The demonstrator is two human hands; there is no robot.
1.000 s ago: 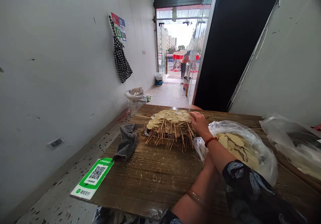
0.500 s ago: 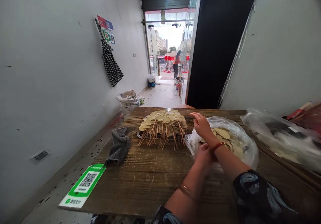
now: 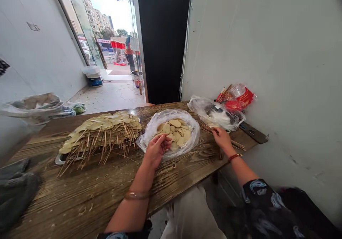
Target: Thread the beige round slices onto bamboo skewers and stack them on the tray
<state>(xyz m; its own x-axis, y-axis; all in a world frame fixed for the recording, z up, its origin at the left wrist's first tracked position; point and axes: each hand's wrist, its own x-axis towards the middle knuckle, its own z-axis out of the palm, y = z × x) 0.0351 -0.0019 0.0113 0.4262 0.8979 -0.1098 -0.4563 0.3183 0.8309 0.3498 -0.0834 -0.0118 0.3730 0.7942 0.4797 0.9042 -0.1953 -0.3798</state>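
My left hand is over the near left rim of a clear plastic bag. Its fingers are loosely bent, and nothing shows in the palm. Thin pale yellow slices, like potato, lie inside that bag. On the right, my right hand reaches down to a bundle of wooden skewers, thumb and forefinger apart at their far part. Part of the bundle is hidden beneath the hand. Left of the bag, skewered slices are piled on a metal tray, sticks pointing toward me.
A second plastic bag lies behind the skewers, with a red package beyond. A dark phone-like slab rests at the table's right end. A grey cloth lies at left. Outside the doorway stands a person.
The view has turned right. My hands, close together over the bag before, are now apart: the right has moved to the skewers, while the left stays by the bag.
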